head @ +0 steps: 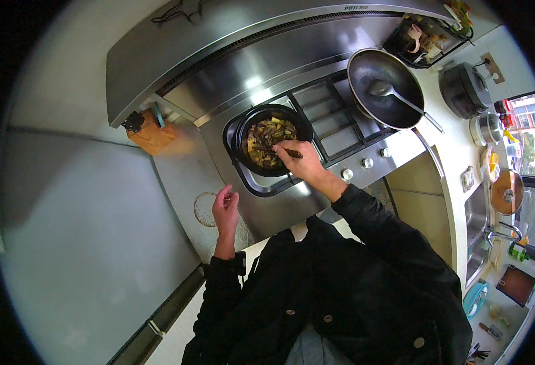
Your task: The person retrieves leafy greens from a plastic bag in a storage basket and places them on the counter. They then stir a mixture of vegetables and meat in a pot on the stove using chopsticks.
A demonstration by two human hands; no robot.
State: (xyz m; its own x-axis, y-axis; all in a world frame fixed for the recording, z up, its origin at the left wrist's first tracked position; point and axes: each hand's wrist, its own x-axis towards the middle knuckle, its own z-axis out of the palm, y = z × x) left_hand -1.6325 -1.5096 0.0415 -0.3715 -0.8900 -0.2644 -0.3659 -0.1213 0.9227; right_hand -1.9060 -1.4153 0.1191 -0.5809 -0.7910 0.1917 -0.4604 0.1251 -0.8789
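My right hand (301, 159) grips a dark brown utensil (293, 153), perhaps chopsticks, over a black pot (306, 125). The utensil's far end reaches into the food and is hard to make out. Chopped, cooked food (272, 134) in brown, green and yellow fills the pot, which sits on the left burner of a steel gas stove (267, 214). Nearer my body, my left hand (226, 210) hovers at the stove's left side, loosely curled with nothing in it. A round stained ring (205, 209) marks the counter beside that hand.
A wok (363, 86) holding a metal ladle (380, 88) stands on the right burner. The range hood (249, 36) overhangs the back. At the left rear is a wooden knife block (151, 132). A sink (475, 219) and a glass lid (507, 192) lie right.
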